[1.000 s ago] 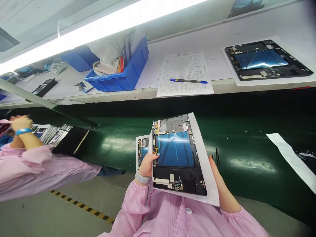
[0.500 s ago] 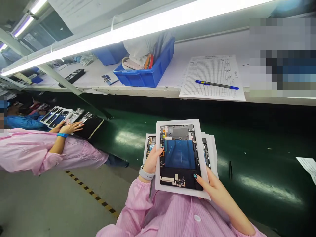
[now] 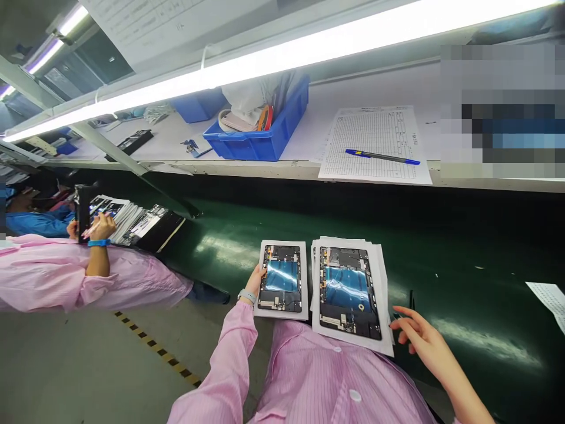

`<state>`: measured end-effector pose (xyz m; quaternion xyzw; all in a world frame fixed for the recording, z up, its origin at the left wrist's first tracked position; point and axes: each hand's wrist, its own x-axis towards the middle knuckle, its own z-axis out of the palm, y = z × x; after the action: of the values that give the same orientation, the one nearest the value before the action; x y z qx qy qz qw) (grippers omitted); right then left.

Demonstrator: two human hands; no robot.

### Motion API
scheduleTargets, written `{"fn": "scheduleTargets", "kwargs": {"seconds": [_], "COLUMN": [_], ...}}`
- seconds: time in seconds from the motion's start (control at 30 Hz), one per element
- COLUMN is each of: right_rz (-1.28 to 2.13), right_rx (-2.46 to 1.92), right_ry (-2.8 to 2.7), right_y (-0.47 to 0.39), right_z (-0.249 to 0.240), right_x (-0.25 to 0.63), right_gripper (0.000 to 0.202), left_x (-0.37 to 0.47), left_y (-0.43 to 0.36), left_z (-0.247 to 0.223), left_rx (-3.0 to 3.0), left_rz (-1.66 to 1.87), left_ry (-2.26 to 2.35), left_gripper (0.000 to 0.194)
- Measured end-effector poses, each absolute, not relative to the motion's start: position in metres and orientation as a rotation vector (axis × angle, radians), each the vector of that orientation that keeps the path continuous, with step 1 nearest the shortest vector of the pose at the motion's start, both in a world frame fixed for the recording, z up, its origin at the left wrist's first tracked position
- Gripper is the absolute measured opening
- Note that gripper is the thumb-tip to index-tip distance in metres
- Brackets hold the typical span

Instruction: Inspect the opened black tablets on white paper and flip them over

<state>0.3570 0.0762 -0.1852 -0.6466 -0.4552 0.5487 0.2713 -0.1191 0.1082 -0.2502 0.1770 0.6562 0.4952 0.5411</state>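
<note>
The left hand (image 3: 253,285), with a grey watch strap (image 3: 247,295) at its wrist, has its thumb over the left edge of the left tablet (image 3: 281,275), an opened shell with a shiny blue panel; its other fingers are mostly hidden. That tablet lies on a white sheet (image 3: 303,288) at the near edge of the green bench (image 3: 229,250). Just to its right, the right tablet (image 3: 346,285) lies on stacked white sheets (image 3: 379,268), a small pale ring (image 3: 361,307) near its lower part. The right hand (image 3: 417,335) grips nothing, fingers loosely spread beside the stack; whether a fingertip brushes the paper, I cannot quite tell.

On the shelf (image 3: 265,169), a form (image 3: 375,129) carries a printed grid and a heading, both too small to read, with a blue-ended pen (image 3: 382,157) across it. A blue bin (image 3: 242,146) stands left of it. A paper strip (image 3: 547,300) at far right bears illegible lines of print, and a sheet overhead (image 3: 176,23) shows faint ruled rows. Farther left, a co-worker's hand (image 3: 103,225) wears a blue wristband (image 3: 98,242).
</note>
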Motion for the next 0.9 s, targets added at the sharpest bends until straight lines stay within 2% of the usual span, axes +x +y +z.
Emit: {"fn": "scheduleTargets", "kwargs": {"seconds": [0.23, 0.47, 0.57, 0.7, 0.9], "right_rz": [1.455, 1.252, 1.206, 1.102, 1.042], "right_rx": [-1.790, -1.886, -1.869, -1.875, -1.866], "right_ry": [-1.225, -1.338, -1.434, -1.538, -1.691], "right_y": [0.075, 0.083, 0.083, 0.083, 0.080], "right_z": [-0.203, -0.210, -0.212, -0.215, -0.213], "right_x": [0.357, 0.351, 0.345, 0.337, 0.332], "right_gripper": [0.059, 0.047, 0.039, 0.028, 0.019], "left_x": [-0.114, -0.116, -0.089, -0.022, 0.038], "left_y": [0.113, 0.101, 0.097, 0.093, 0.081], "left_z": [-0.270, -0.232, -0.216, -0.215, -0.226], "left_rx": [0.597, 0.945, 1.127, 1.298, 1.328], "left_rz": [1.080, 0.990, 0.947, 0.777, 0.599], "left_ry": [1.784, 2.071, 2.038, 1.775, 1.605], "left_gripper": [0.034, 0.028, 0.023, 0.009, 0.031]}}
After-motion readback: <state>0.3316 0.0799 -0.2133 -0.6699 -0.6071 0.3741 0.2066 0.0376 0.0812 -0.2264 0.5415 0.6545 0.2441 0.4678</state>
